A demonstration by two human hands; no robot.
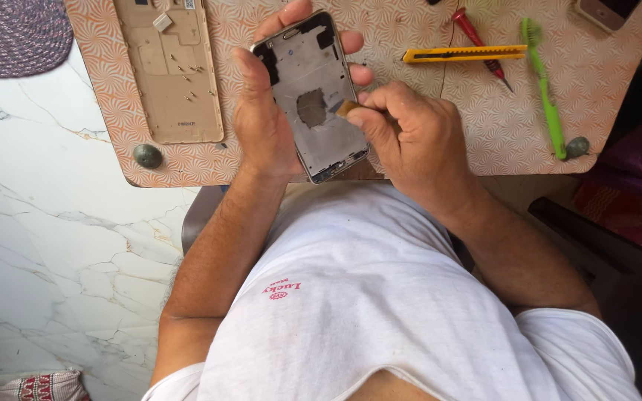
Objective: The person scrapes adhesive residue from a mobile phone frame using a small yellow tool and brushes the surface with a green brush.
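Just above the middle of the frame, the left hand (265,122) holds an opened phone frame (312,96) tilted over the near edge of the bench (484,134), its grip clamped around the frame with the thumb along the left rim and the fingertips wrapped over the top and right rim. The frame's grey inner plate faces up, with a dark patch near its centre. The right hand (410,137) sits just right of the frame, its thumb and fingers pinched together on a small tan flat tool (348,108) whose tip touches the inner plate beside the dark patch. In the upper left of the frame a beige phone back cover (172,70) lies flat on the patterned bench top with tiny screws scattered on it. To the upper right lie a yellow utility knife (464,53), a red-handled screwdriver (481,44) and a green toothbrush (545,89), all well apart from the hands. A second phone's corner (605,11) shows at the top right edge.
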